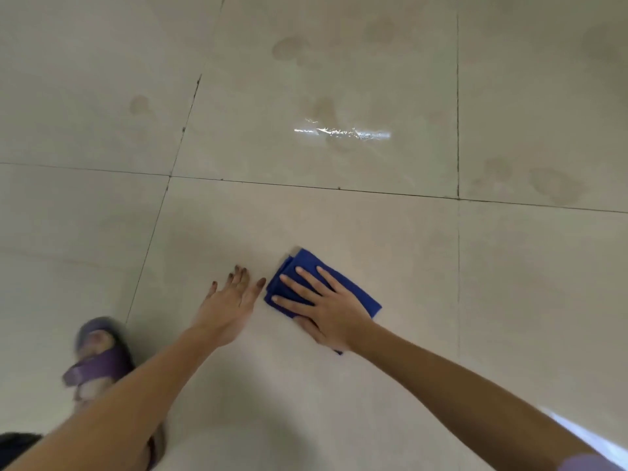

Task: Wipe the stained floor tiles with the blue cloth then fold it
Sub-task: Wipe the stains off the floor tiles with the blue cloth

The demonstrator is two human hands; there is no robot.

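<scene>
A folded blue cloth (353, 288) lies flat on a beige floor tile (373, 232) near the middle of the view. My right hand (326, 307) presses down on the cloth with straight, spread fingers. Just left of the cloth, my left hand (231, 300) lies flat on the tile with straight fingers and holds nothing. Brownish stains mark the farther tiles: one group (292, 47) at the top centre, one (139, 104) at the left, and one (554, 185) at the right.
A foot in a purple sandal (98, 355) stands on the tile at the lower left, blurred. Dark grout lines (339, 189) divide the large glossy tiles. A bright light reflection (343, 133) shines on the tile ahead.
</scene>
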